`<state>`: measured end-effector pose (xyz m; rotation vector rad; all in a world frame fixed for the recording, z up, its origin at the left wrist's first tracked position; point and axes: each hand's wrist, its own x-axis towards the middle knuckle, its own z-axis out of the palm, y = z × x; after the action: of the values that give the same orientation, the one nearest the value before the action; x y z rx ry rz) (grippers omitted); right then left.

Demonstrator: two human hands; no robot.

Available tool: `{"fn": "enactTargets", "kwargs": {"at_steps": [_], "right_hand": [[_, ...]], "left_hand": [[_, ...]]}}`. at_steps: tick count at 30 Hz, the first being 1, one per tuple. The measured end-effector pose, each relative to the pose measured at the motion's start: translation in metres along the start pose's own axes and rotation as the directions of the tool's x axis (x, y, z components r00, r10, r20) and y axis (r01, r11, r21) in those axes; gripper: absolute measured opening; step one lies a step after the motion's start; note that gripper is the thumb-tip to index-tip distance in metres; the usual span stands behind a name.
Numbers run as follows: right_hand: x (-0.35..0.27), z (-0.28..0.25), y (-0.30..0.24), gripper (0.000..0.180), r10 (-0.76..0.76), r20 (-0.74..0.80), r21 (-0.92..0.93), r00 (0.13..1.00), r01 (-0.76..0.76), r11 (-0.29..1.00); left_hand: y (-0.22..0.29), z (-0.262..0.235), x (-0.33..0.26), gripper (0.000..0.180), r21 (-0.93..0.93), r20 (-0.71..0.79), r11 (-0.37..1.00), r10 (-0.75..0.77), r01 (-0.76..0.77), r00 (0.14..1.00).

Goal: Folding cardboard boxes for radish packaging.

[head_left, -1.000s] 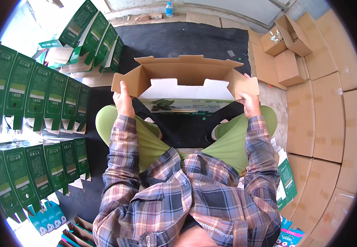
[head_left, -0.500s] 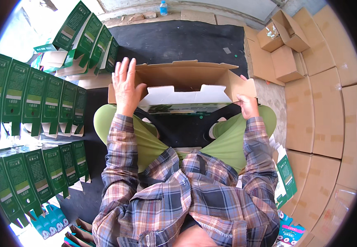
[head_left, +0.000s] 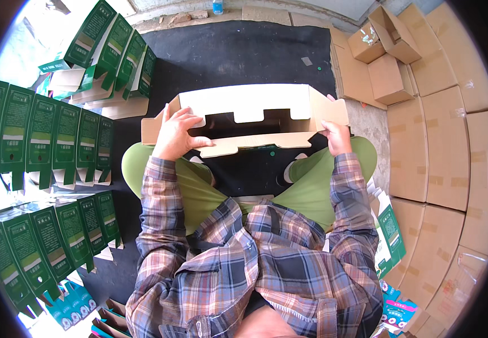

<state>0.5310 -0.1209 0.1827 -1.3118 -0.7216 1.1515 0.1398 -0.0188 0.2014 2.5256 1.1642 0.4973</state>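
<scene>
An open carton (head_left: pixel 252 98) of white and brown cardboard spans the gap between my knees. A tall white panel with notches stands along its far side, and a brown notched flap (head_left: pixel 261 141) lies along the near side. Between them the inside is dark. My left hand (head_left: pixel 179 134) grips the carton's left end, its fingers curled over the corner and its thumb on the near flap. At the other end, my right hand (head_left: pixel 337 137) pinches the right end flap (head_left: pixel 334 112), thumb on top; some of its fingers are hidden behind the cardboard.
Green printed cartons (head_left: pixel 41 135) stand in rows at my left, with more (head_left: pixel 106 50) at the far left. Brown shipping boxes (head_left: pixel 446 152) are stacked at my right, near smaller open boxes (head_left: pixel 384 79). A black mat (head_left: pixel 238 53) covers the floor ahead; a bottle (head_left: pixel 217 7) stands beyond.
The carton has turned over: its white notched panel went from the near side to the far side. My left hand, earlier raised flat with fingers up, has lowered and curled onto the left end.
</scene>
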Motion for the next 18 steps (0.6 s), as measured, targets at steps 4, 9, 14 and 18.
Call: {"fn": "enactTargets", "kwargs": {"at_steps": [4, 9, 14, 18], "right_hand": [[-0.011, 0.017, -0.009, 0.075, -0.179, 0.263, -0.355, 0.948, 0.267, 0.896], [-0.001, 0.019, 0.003, 0.082, -0.06, 0.403, -0.57, 0.913, 0.302, 0.764], [-0.006, 0.018, 0.005, 0.066, -0.058, 0.364, -0.636, 0.93, 0.293, 0.714], [-0.006, 0.018, 0.005, 0.064, -0.052, 0.358, -0.615, 0.932, 0.278, 0.738]], "left_hand": [[0.004, -0.002, -0.002, 0.076, 0.045, 0.053, 0.999, -0.033, 0.031, 0.998], [0.004, -0.005, -0.004, 0.08, 0.058, 0.051, 0.998, -0.024, 0.021, 0.998], [0.013, -0.021, -0.016, 0.047, -0.053, -0.523, 0.992, 0.074, -0.119, 0.849], [0.017, -0.025, -0.029, 0.051, -0.237, -0.867, 0.971, -0.223, 0.024, 0.446]]}}
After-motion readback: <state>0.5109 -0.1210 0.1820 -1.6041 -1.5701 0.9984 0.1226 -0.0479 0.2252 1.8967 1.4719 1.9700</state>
